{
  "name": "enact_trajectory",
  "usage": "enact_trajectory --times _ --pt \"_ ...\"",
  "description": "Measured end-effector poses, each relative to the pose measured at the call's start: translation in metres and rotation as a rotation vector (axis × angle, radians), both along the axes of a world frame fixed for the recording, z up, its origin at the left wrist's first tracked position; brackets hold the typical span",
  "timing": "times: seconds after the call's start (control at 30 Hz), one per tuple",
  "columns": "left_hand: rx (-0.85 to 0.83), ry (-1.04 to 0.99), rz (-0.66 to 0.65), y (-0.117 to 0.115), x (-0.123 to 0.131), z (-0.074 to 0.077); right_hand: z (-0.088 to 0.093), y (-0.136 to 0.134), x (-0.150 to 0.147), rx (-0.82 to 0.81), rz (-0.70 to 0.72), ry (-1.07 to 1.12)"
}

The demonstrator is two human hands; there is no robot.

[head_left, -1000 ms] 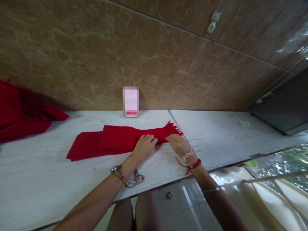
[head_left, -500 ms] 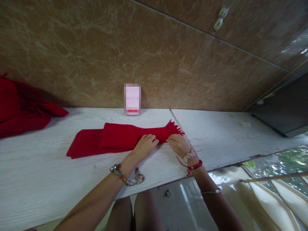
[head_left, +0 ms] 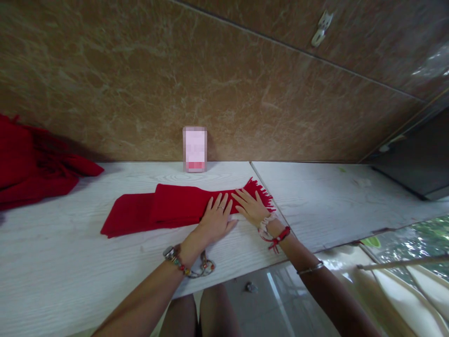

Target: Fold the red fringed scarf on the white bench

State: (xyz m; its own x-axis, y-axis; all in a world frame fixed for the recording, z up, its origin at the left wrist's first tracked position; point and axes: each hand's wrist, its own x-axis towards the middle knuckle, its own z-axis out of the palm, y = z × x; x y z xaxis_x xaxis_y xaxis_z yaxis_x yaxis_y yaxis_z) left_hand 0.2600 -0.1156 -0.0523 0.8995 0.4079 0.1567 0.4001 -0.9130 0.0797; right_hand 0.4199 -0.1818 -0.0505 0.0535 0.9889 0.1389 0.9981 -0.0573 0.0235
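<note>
A folded red scarf lies lengthwise on the white wood-grain table, its fringe fanned out at the right end. My left hand rests on the narrow part of the scarf, fingers spread, with a ring on one finger. Just right of it, my right hand lies with fingers outstretched on the cloth beside the fringe. Both palms face down, covering some of the scarf's narrow stretch.
A heap of red cloth sits at the far left. A blurred pink-and-white phone-shaped object leans against the brown marbled wall. A white hook hangs high on the wall; a dark box stands at the right.
Both hands have gone from curled, bunching fingers on the scarf to spread, flat ones. My right hand has shifted slightly left onto the cloth.
</note>
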Motion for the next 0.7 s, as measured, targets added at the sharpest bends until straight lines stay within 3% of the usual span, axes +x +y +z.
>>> enact_trajectory --times 0.07,0.27,0.4,0.53,0.7 --pt "0.001 0.013 0.003 0.0 0.0 0.001 0.0 -0.004 0.014 -0.052 -0.031 -0.019" --pt "0.015 -0.004 0.005 0.0 0.0 -0.001 0.012 -0.025 0.056 -0.077 -0.342 -0.034" --pt "0.03 -0.018 0.012 -0.001 0.0 -0.002 0.023 -0.01 0.038 0.027 -0.227 -0.01" --pt "0.04 -0.028 0.022 -0.001 0.0 -0.001 0.017 0.016 0.013 0.014 -0.053 -0.021" --pt "0.064 -0.042 0.022 -0.002 0.0 -0.003 0.003 0.015 0.032 -0.054 -0.095 0.042"
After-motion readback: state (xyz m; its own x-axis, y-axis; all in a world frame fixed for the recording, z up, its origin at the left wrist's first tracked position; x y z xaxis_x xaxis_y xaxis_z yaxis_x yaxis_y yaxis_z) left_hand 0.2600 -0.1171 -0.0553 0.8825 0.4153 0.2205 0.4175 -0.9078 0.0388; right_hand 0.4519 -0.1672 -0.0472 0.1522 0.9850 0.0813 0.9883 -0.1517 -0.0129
